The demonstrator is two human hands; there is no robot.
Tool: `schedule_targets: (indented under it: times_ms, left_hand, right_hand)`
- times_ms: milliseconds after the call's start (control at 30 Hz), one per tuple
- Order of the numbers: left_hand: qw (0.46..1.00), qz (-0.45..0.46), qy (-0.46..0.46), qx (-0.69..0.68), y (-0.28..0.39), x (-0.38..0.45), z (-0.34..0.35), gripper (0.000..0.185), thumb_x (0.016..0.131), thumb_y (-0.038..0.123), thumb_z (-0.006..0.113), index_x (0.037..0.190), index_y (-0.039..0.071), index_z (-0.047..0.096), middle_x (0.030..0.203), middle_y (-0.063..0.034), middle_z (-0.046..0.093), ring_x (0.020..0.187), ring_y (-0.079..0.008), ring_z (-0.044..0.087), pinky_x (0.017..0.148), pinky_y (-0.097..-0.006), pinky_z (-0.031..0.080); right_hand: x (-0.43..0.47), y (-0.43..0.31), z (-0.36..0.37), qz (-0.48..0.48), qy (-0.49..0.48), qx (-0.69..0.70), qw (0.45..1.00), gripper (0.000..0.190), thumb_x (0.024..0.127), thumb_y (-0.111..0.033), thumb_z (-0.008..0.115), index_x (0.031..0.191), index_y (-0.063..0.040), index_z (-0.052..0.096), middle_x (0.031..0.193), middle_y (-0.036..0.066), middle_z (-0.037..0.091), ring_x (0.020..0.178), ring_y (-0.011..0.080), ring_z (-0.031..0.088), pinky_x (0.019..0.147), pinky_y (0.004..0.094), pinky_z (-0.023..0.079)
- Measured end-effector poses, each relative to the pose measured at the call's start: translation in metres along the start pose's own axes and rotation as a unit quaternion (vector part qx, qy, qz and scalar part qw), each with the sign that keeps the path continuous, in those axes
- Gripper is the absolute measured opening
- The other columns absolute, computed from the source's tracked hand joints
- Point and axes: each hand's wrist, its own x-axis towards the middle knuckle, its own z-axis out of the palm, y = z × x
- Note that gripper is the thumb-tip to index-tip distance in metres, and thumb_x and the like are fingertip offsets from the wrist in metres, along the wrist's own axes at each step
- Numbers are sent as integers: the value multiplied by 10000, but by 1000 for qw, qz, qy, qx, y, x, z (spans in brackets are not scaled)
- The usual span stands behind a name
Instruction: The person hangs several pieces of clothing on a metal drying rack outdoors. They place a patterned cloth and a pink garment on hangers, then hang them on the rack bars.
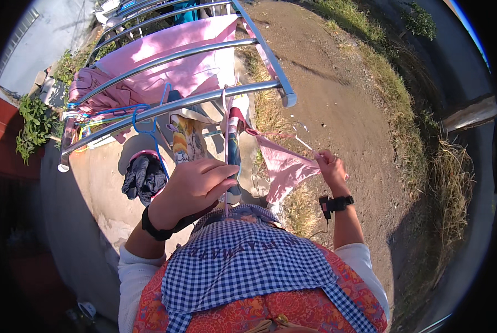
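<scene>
My right hand (332, 168) is closed on one end of a pink clothes hanger (278, 134), where a light pink garment (286, 166) hangs down. My left hand (194, 189) is raised before my apron, fingers bent, beside an upright thin pink hanger or strap (226, 154) at the rack's end bar; whether it touches or holds anything is unclear. Patterned cloth (190, 137) hangs under the bar. A blue hanger (146, 125) hooks over the metal drying rack (177, 100), its lower end running behind my left hand. A pink sheet (169, 58) lies over the rack's bars.
Below the rack at left, a pink basin (142, 154) holds dark wet-looking clothes (144, 177). Several coloured hangers (102, 118) and a crumpled pink garment (96, 89) are at the rack's left side. A dirt path (336, 104) with grassy edges runs along the right.
</scene>
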Motion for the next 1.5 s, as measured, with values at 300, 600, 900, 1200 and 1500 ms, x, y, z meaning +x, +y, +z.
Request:
schedule_targets:
  times_ms: [300, 600, 900, 1200, 1500]
  left_hand:
    - [989, -125, 6, 76, 14, 48, 152, 598, 897, 205, 573, 1387, -35, 329, 1397, -226, 390, 1260, -356, 435, 1039, -375, 368]
    - [944, -189, 269, -4, -54, 98, 235, 266, 856, 25, 521, 1108, 43, 603, 887, -176, 617, 787, -367, 608, 663, -433, 485]
    - [903, -350, 221, 117, -83, 64, 260, 274, 838, 53, 569, 1106, 57, 629, 833, -170, 615, 757, -354, 614, 628, -423, 487]
    - [830, -430, 312, 168, -94, 75, 277, 213, 850, -9, 542, 1048, 22, 613, 794, -154, 582, 749, -346, 585, 650, -410, 456]
    - [667, -559, 436, 229, -110, 164, 321, 166, 845, 25, 543, 980, 34, 640, 751, -137, 603, 671, -311, 613, 590, -398, 487]
  right_hand:
    - [63, 16, -81, -380, 40, 27, 924, 50, 780, -124, 706, 807, -97, 673, 690, 71, 646, 630, 268, 628, 570, 348, 482]
    - [144, 4, -57, -411, -72, 85, 905, 109, 804, -103, 683, 900, -53, 694, 812, 89, 662, 814, 276, 633, 775, 367, 481]
    - [300, -118, 37, -413, -322, 247, 815, 301, 918, -72, 570, 1219, -65, 582, 1208, 68, 599, 1088, 143, 563, 897, 274, 459]
    - [321, -268, 157, -273, -409, 542, 682, 265, 895, -133, 614, 1133, -34, 558, 1017, 43, 623, 911, 108, 586, 785, 268, 479]
    - [367, -214, 191, -617, -340, 409, 580, 325, 875, -150, 615, 1141, 35, 584, 981, 122, 614, 852, 218, 567, 796, 352, 461]
